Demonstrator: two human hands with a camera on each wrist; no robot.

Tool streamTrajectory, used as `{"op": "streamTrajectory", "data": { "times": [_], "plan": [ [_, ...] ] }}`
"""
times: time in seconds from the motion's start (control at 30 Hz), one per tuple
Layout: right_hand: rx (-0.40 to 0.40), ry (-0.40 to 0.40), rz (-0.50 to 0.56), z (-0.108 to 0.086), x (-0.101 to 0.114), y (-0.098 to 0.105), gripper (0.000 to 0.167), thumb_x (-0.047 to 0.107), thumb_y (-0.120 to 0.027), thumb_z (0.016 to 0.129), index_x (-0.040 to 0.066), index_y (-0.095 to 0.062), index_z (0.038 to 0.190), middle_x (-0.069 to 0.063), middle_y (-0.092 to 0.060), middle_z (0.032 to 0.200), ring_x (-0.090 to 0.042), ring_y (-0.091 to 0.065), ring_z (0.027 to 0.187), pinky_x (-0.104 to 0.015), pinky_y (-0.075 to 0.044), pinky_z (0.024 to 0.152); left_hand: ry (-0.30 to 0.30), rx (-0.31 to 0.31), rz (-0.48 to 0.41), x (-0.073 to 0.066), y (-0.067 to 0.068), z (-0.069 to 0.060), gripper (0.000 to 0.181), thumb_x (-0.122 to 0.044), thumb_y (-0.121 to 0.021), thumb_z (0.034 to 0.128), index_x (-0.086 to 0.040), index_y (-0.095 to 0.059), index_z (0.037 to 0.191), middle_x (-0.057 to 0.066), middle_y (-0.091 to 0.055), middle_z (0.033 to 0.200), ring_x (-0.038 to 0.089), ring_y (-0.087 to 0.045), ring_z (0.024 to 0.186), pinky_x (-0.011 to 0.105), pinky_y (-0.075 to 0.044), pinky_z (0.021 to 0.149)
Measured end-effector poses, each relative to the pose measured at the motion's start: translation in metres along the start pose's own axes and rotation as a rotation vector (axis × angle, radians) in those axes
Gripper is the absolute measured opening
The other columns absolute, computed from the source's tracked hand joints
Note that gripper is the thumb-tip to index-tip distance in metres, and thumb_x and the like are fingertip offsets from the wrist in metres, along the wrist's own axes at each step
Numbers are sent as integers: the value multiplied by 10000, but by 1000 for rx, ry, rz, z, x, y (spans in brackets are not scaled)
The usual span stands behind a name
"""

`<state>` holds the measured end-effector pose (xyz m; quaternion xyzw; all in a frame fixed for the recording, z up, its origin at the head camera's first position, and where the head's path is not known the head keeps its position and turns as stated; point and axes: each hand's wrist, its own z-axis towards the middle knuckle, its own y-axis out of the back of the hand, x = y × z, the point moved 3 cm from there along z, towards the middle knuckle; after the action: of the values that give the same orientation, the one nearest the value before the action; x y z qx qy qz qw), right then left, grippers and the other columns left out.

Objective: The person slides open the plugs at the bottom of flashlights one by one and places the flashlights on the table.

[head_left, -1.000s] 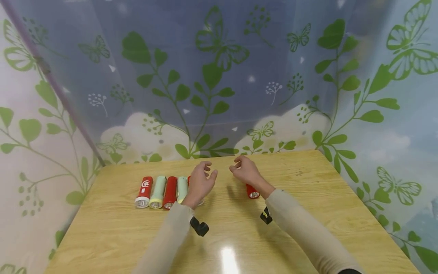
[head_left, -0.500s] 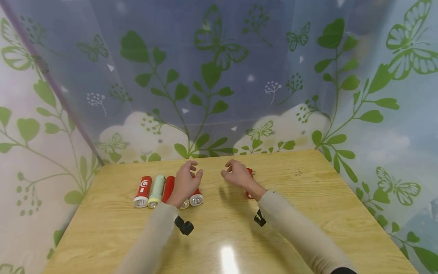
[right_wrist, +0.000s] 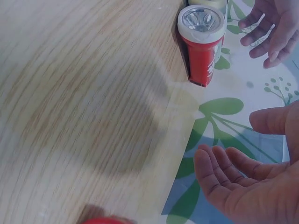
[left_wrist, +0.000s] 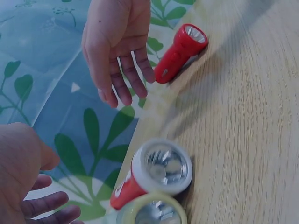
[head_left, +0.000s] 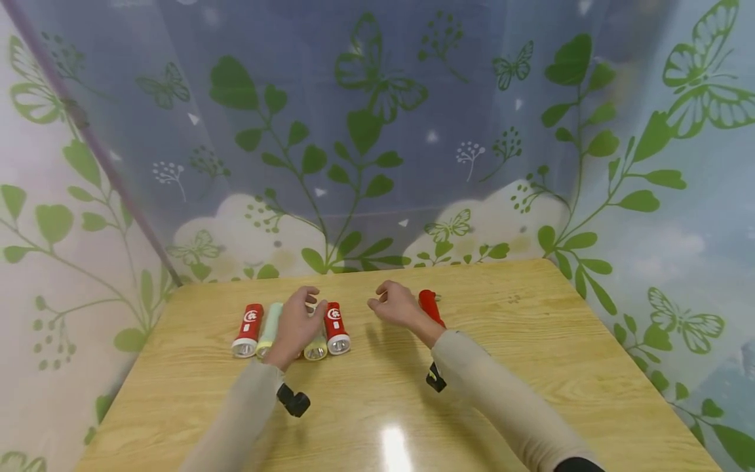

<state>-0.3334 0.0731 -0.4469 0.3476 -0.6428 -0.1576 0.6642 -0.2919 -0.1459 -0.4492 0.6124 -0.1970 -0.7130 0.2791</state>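
Observation:
My left hand (head_left: 295,326) hovers over the row of flashlights at the table's left, fingers loosely bent and nothing in them. Beneath it the middle of the row is hidden. A red flashlight with a white rim (head_left: 249,329) and a mint one (head_left: 272,322) show to its left. On its right are a yellow-rimmed flashlight (head_left: 316,349) and another red, white-rimmed flashlight (head_left: 336,328). My right hand (head_left: 401,307), relaxed and holding nothing, is in the air left of a lone red flashlight (left_wrist: 181,52), whose lens end my right forearm covers in the head view.
The flashlights lie on a wooden table (head_left: 377,387) with their lens ends toward me. A printed curtain (head_left: 377,164) with leaves and butterflies stands behind the table and at both sides. A wrist camera (head_left: 293,400) sits on my left wrist.
My left hand has moved left across the row, uncovering the right-hand red flashlight. My right hand has drifted slightly left and lower, showing more of the lone red flashlight. The flashlights stay put.

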Motion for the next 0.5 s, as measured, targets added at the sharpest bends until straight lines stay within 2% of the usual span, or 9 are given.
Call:
{"op": "streamTrajectory", "data": {
  "times": [0.17,0.5],
  "plan": [
    [21,-7,5,4,5,-9,442,282,-620,987,-19,-593,1309,-179,-694,1177,-299,-680,1027,-430,-575,877,20,-24,45,10,10,-2,368,-229,-589,1012,-31,-567,1322,202,-659,1177,309,-641,996,462,-536,857],
    [52,-14,-6,14,15,-27,428,294,-616,989,-35,-615,1262,-194,-682,1202,-315,-665,1081,-442,-562,918,69,-17,56,26,19,-6,377,-243,-565,1020,-38,-548,1336,185,-678,1190,308,-664,1019,451,-561,874]
  ]
}}
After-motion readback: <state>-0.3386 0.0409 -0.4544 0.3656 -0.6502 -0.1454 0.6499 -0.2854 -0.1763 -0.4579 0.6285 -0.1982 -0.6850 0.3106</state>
